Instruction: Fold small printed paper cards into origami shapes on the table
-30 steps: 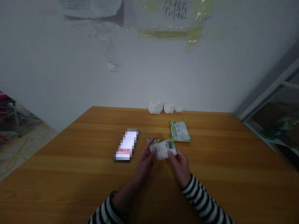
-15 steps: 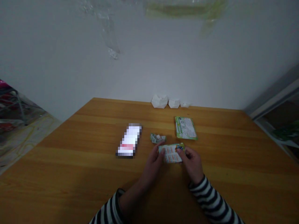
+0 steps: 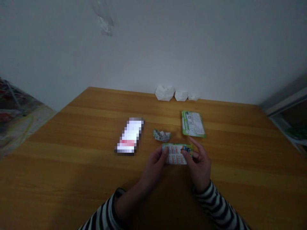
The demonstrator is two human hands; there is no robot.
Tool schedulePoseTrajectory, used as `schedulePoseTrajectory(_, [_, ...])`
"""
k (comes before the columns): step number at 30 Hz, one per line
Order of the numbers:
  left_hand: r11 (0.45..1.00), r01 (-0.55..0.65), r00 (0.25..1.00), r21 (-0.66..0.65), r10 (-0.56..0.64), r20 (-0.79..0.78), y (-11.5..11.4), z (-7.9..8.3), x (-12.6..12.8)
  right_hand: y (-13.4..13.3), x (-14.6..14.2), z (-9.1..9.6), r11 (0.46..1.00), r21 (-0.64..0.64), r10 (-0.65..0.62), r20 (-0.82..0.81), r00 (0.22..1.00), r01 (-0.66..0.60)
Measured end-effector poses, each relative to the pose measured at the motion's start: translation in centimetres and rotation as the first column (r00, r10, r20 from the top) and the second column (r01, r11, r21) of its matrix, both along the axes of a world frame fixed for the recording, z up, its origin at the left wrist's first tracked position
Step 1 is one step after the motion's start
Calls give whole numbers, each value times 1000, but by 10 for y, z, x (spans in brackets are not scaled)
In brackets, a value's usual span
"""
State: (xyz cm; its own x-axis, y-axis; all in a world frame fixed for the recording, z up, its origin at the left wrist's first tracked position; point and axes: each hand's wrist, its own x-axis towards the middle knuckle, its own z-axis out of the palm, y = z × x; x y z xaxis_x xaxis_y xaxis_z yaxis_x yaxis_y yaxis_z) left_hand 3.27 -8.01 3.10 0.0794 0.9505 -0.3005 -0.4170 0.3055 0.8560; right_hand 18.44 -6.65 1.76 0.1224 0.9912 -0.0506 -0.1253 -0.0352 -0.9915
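Observation:
My left hand (image 3: 154, 169) and my right hand (image 3: 199, 163) both grip a small flat printed packet (image 3: 177, 154), white with orange panels and a green-and-blue corner. The left thumb lies on its left end. The right thumb presses its right end, with the right index finger raised and spread towards a second green-edged packet (image 3: 193, 124), which lies apart on the wooden table (image 3: 72, 153). A crumpled foil wrapper (image 3: 161, 135) sits just beyond the held packet. Left of it lies a pixelated rectangular object (image 3: 129, 135), possibly a phone.
Several white crumpled paper lumps (image 3: 164, 93) stand along the table's far edge against a white wall (image 3: 153, 48). Beyond the left table edge is a cluttered floor (image 3: 16, 111); a shelf frame (image 3: 285, 108) stands at the right.
The view has tilted down, so the table sits higher in the frame. The held packet has turned flatter and lower, and the right index finger has lifted off it.

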Motion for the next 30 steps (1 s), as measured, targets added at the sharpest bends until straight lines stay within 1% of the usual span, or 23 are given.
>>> schedulePoseTrajectory(6, [1000,-8,1000,11,8,-13,-1,0,-1,-2,-1,4,1000,3,-24,36,999,24])
schedulePoseTrajectory(10, [1000,-26,999,3,26,-22,-2,4,1,-1,-2,4,1000,-25,-18,-5,1000,18])
schedulePoseTrajectory(15, [997,-52,998,63,54,-38,-3,5,4,0,-3,2,996,-76,-39,-48,998,35])
schedulePoseTrajectory(17, [994,-70,994,90,77,-79,-4,4,6,0,-4,2,995,-88,-49,-60,997,43])
schedulePoseTrajectory(19, [988,-89,982,127,108,-153,-5,3,8,0,-5,1,994,-90,-66,-77,995,59])
schedulePoseTrajectory(22, [984,-88,951,156,130,-280,-6,0,9,0,-8,0,992,-88,-97,-96,991,88])
schedulePoseTrajectory(24, [983,-84,931,163,135,-338,-8,-2,10,-1,-11,-1,990,-90,-116,-108,987,106])
schedulePoseTrajectory(27, [983,-89,919,161,143,-367,-9,-6,10,-3,-14,-2,986,-106,-141,-123,982,129])
schedulePoseTrajectory(30, [984,-104,918,147,152,-367,-9,-6,9,-5,-16,-3,987,-111,-126,-134,983,112])
